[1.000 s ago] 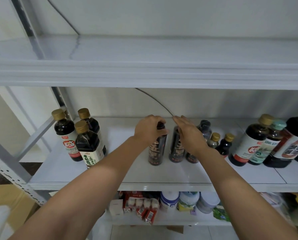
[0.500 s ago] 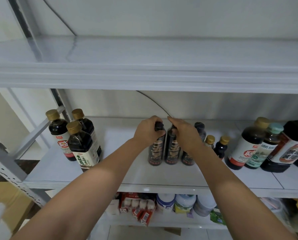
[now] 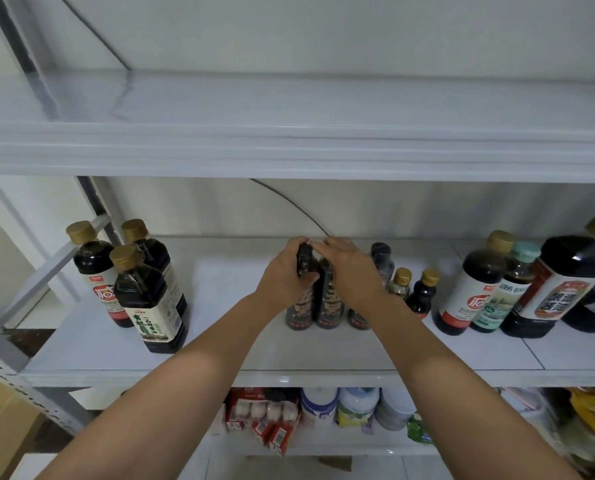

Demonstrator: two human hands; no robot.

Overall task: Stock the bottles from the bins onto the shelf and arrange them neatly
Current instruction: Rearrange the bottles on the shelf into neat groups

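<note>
Your fingers (image 3: 301, 245) on the left hand (image 3: 285, 282) curl around the neck of the left slim dark bottle (image 3: 298, 306), clasping it where it stands on the middle shelf (image 3: 323, 355). Your right hand (image 3: 353, 275) lies over the top of the second slim bottle (image 3: 330, 303), touching its neighbour; whether those fingers grip or merely rest, you cannot tell, since the hand hides the cap and neck. A third slim bottle (image 3: 358, 317) shows only its base under your right wrist. Behind it a fourth dark bottle (image 3: 382, 259) is half covered. To the right stand two small gold-capped bottles (image 3: 424, 292), then larger sauce bottles (image 3: 476, 289), the last cut off at the frame edge. Three gold-capped bottles (image 3: 143, 299) stand at far left. Lower-shelf goods (image 3: 323, 407) are blurred and partly hidden.
</note>
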